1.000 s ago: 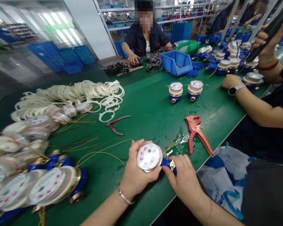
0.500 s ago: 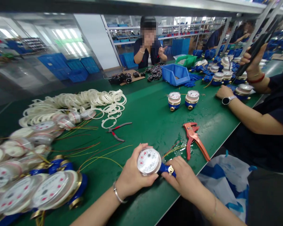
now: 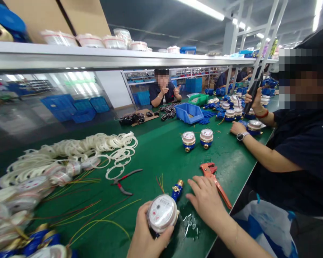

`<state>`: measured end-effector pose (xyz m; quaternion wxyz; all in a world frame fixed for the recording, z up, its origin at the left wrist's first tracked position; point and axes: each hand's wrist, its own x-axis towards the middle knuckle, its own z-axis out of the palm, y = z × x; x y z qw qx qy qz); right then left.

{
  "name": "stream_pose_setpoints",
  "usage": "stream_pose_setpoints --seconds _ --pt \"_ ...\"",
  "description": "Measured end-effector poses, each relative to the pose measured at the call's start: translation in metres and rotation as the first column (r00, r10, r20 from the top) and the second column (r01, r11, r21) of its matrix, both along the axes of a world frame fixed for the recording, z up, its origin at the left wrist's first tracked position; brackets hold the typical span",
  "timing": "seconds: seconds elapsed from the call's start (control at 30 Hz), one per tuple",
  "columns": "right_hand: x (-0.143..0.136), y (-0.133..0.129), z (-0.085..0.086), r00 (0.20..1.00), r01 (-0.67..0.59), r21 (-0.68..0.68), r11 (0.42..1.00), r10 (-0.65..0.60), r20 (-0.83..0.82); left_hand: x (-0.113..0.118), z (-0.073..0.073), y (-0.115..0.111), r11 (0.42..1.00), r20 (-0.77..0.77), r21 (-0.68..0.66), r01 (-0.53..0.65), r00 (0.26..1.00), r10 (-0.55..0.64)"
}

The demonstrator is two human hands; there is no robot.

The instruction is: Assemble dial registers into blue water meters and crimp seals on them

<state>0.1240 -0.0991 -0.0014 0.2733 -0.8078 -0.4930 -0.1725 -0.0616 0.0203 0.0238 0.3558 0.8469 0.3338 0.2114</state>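
Note:
A round white-faced water meter [image 3: 162, 211] with a blue and brass pipe end is in my left hand [image 3: 148, 234], its fingers and thumb round the dial housing. The pipe end points away, up and to the right, and thin red and yellow wires stand out beyond the dial. My right hand [image 3: 208, 199] is off the meter, to its right, with fingers spread and nothing in it. Just beyond that hand lies an orange-red cutter [image 3: 218, 184], partly behind the fingers. Grey and red pliers [image 3: 123, 181] rest on the green table [image 3: 156, 157] to the left.
White rings [image 3: 78, 150] and wired meters [image 3: 34, 186] crowd the left side. Two upright meters [image 3: 188, 141] stand ahead, with a blue bin [image 3: 189, 113] behind. A co-worker's arm with a watch [image 3: 269, 150] rests at the right. A shelf [image 3: 140, 59] spans overhead.
My right hand has let go of the meter's pipe end and opened. The meter has turned in my left hand, its pipe end now pointing away. The head view has tilted up, showing the overhead shelf.

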Motion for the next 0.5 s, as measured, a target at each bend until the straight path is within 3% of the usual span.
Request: stream_pose_setpoints --seconds 0.1,0.2,0.37,0.5 --pt "0.014 -0.021 -0.023 0.982 0.175 0.052 0.983 -0.178 0.057 0.03 -0.008 0.008 0.997 0.093 -0.03 -0.075 0.993 0.077" --pt "0.025 -0.031 -0.044 0.959 0.262 0.054 0.963 -0.266 0.095 0.079 -0.018 0.036 0.988 0.225 0.02 -0.154 0.963 0.145" --pt "0.034 -0.022 -0.062 0.93 0.301 0.037 0.953 -0.302 0.212 0.171 -0.034 0.096 0.955 0.362 0.16 -0.249 0.915 0.178" --pt "0.042 -0.013 -0.075 0.909 0.268 0.066 0.961 -0.274 0.315 0.221 -0.044 0.122 0.933 0.395 0.214 -0.289 0.899 0.187"
